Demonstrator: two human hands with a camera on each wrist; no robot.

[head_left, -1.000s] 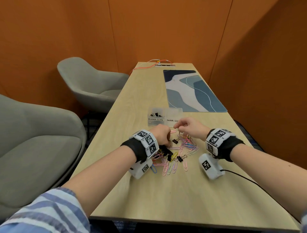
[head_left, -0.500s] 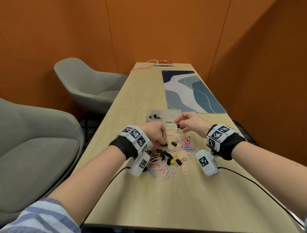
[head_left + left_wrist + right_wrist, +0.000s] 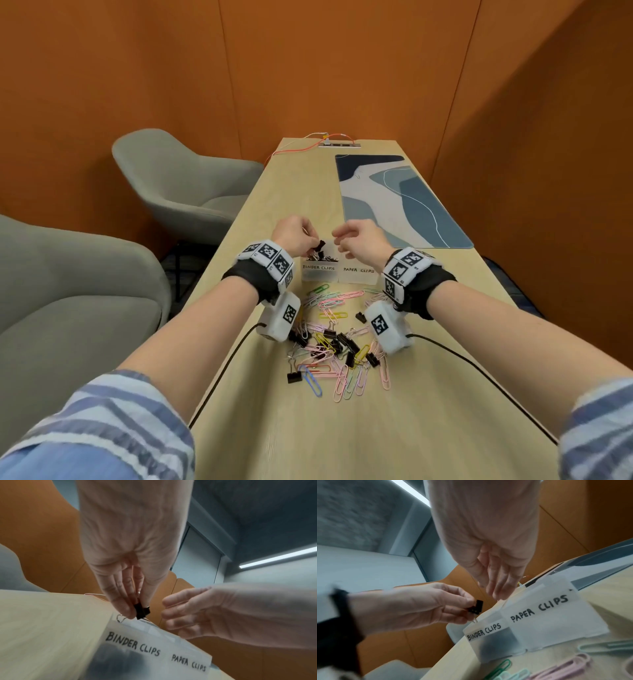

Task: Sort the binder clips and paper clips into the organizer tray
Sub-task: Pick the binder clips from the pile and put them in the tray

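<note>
A translucent organizer tray has a left compartment labelled BINDER CLIPS and a right one labelled PAPER CLIPS. Dark binder clips lie in the left compartment. My left hand hovers over that compartment and pinches a black binder clip between thumb and fingers. My right hand hangs over the paper-clip side, fingers relaxed, with nothing seen in it. A mixed pile of coloured paper clips and black binder clips lies on the table nearer to me.
A blue patterned desk mat lies beyond the tray to the right. A power strip with an orange cable sits at the far table end. Two grey chairs stand on the left. Black wrist-camera cables trail across the near table.
Both hands have moved forward from the pile to above the tray. The left hand has carried a black binder clip along. The right hand's fingers have loosened from a pinch.
</note>
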